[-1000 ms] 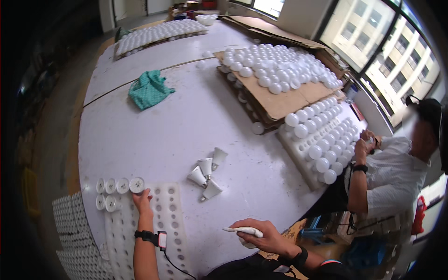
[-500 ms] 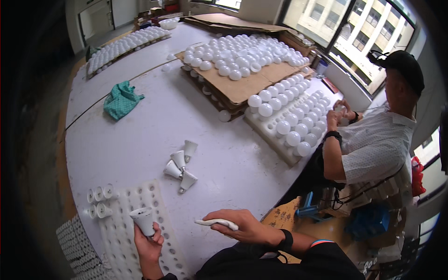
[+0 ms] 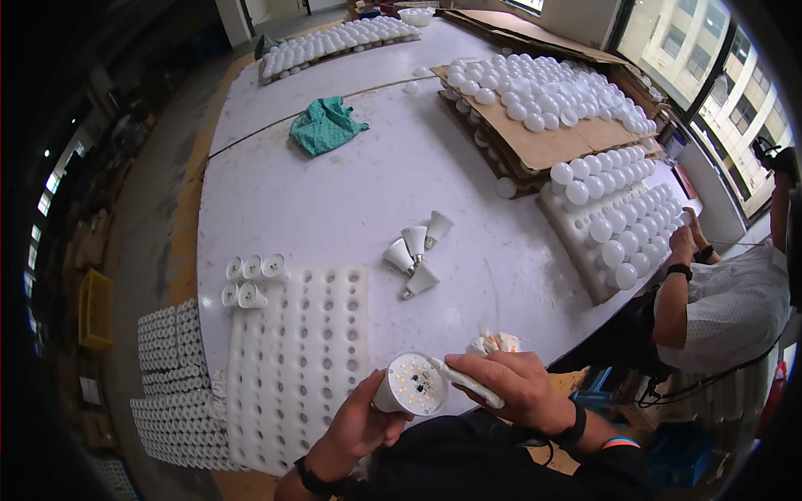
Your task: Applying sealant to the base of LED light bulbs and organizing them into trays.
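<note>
Left fingers (image 3: 368, 391): curled round the lamp housing (image 3: 415, 384), thumb on near side, firm grip.
Right fingers (image 3: 474, 366): pinching a folded white pad (image 3: 480, 387); its tip is at the lamp's rim, contact can't be told.
Left hand (image 3: 355, 422): at the near right part of the holed tray (image 3: 291, 367).
Right hand (image 3: 526, 388): right of the holed tray, past the lamp.
Held lamp: just right of the holed tray, round face up, yellowish dots around dark parts in the middle.
Crumpled thing (image 3: 494, 342): whitish-orange, just beyond right hand, right of the holed tray; kind unclear.
Five white cups (image 3: 273, 267): at the holed tray's far left corner.
Four lamp housings (image 3: 415, 242): loose cluster lying right of the holed tray.
Stacked white parts (image 3: 171, 409): left of the holed tray.
Green cloth (image 3: 322, 129): well beyond the holed tray, crumpled.
Globe tray (image 3: 618, 221): far right of the holed tray, white globes in rows.
Co-worker (image 3: 723, 292): beside globe tray, hands at its far end.
</note>
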The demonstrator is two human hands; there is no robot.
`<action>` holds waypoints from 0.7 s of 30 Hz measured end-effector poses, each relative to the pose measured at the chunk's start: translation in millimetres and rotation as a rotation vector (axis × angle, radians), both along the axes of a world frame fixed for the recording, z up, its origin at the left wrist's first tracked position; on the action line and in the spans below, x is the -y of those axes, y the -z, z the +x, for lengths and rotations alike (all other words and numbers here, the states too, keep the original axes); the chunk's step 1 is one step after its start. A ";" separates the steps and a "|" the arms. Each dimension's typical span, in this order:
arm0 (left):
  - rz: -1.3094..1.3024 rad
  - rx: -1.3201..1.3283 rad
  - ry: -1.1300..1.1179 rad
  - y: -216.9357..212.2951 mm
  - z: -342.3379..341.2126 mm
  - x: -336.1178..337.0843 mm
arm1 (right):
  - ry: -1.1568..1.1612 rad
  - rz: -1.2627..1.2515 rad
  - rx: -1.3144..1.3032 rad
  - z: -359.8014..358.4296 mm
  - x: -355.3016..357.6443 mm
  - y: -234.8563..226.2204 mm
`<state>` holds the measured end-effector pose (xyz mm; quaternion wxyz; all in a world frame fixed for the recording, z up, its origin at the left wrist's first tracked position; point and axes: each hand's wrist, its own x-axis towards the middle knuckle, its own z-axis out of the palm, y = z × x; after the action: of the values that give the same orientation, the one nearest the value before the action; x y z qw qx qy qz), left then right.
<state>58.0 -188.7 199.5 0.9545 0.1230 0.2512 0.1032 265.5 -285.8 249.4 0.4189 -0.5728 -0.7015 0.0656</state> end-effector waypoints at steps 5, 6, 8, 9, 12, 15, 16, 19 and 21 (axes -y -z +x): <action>0.068 -0.056 0.094 -8.9 4.6 -0.2 | -0.037 -0.009 0.048 1.3 1.6 3.2; 0.094 -0.074 0.098 -9.7 5.2 0.8 | -0.053 0.002 0.050 0.7 1.6 3.0; 0.105 -0.079 0.113 -10.4 4.5 0.6 | -0.067 0.010 0.053 -0.2 1.7 3.6; 0.121 -0.084 0.127 -10.7 4.1 0.3 | -0.076 0.010 0.051 -0.5 1.5 4.3; 0.118 -0.122 0.146 -12.2 3.7 0.7 | -0.087 -0.002 0.052 -1.1 2.8 5.3; 0.130 -0.118 0.147 -10.0 3.2 1.6 | -0.077 0.012 0.061 -2.8 3.1 6.2; 0.130 -0.117 0.149 -10.1 3.1 1.5 | -0.070 0.014 0.073 -3.0 3.3 7.5; 0.124 -0.114 0.149 -9.6 3.5 1.9 | -0.054 0.012 0.092 -3.6 5.3 5.8; 0.162 -0.094 0.105 -6.6 1.4 2.5 | -0.043 0.007 0.096 -4.4 4.8 4.8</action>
<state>59.4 -191.2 206.1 0.9326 0.2176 0.2799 0.0670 261.1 -290.6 244.6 0.3854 -0.5586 -0.7331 0.0447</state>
